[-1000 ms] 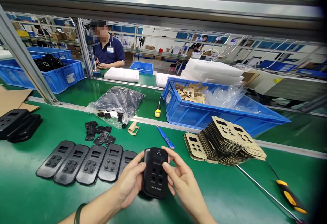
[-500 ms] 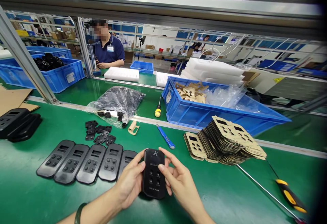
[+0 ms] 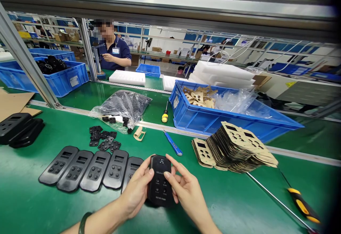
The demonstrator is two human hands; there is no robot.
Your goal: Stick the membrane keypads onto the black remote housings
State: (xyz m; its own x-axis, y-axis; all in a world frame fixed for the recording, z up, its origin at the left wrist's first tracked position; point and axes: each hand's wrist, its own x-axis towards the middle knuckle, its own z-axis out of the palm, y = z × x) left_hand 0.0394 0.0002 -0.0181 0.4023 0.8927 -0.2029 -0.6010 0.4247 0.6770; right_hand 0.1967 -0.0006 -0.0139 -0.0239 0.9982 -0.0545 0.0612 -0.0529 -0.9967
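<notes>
Between my two hands, just above the green bench, is a black device housing (image 3: 160, 182) with a printed face, four-holed in its lower half. My left hand (image 3: 137, 189) grips its left edge, thumb on the face. From the other side my right hand (image 3: 185, 184) holds the right edge, its thumb pressed near the middle. To the left lies a row of black housings (image 3: 92, 171) with rubber button pads fitted in them; my left hand partly covers the last one. Behind that row, loose black button pads (image 3: 105, 139) are heaped together.
Beyond are a plastic bag of black parts (image 3: 125, 106), a blue utility knife (image 3: 172, 143) and a blue bin (image 3: 213, 116). Stacked beige face stickers (image 3: 234, 147) and a screwdriver (image 3: 301, 202) lie right. More black housings (image 3: 21, 131) sit left. A co-worker (image 3: 114, 52) is across the bench.
My hands keep hold of the housing, which has tilted very slightly. Across the bench, the co-worker's hand has risen from the bench toward the chest.
</notes>
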